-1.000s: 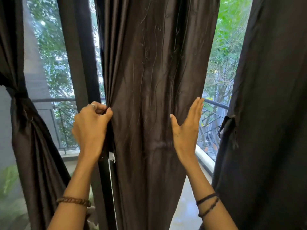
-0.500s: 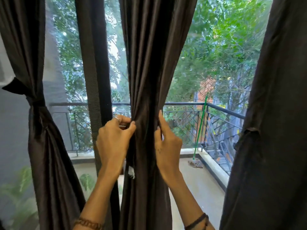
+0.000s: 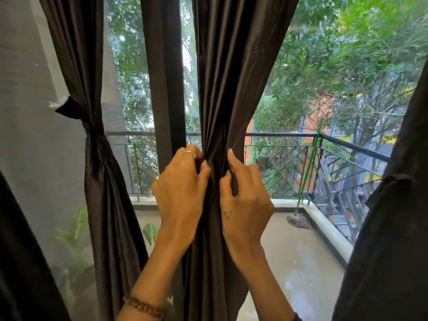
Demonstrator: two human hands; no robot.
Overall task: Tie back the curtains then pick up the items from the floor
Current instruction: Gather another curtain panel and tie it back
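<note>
A dark brown middle curtain [image 3: 234, 72] hangs in front of me, bunched into a narrow column at waist height. My left hand [image 3: 180, 195] grips the bunch from the left, a ring on one finger. My right hand [image 3: 245, 202] pinches the folds from the right, fingers curled into the cloth. A left curtain [image 3: 102, 181] hangs tied back at its middle with a dark band. A right curtain [image 3: 393, 228] hangs loose along the right edge. No floor items show.
A dark window frame post [image 3: 164, 84] stands just left of the gathered curtain. Beyond the glass lies a balcony with a black railing [image 3: 289, 135], and a green-handled mop [image 3: 305, 181] leans in its corner. A grey wall [image 3: 27, 112] fills the left.
My right hand swept the spread curtain leftward and closed on it, so the cloth went from a wide panel to a tight bunch between both hands. The view shifted left and closer.
</note>
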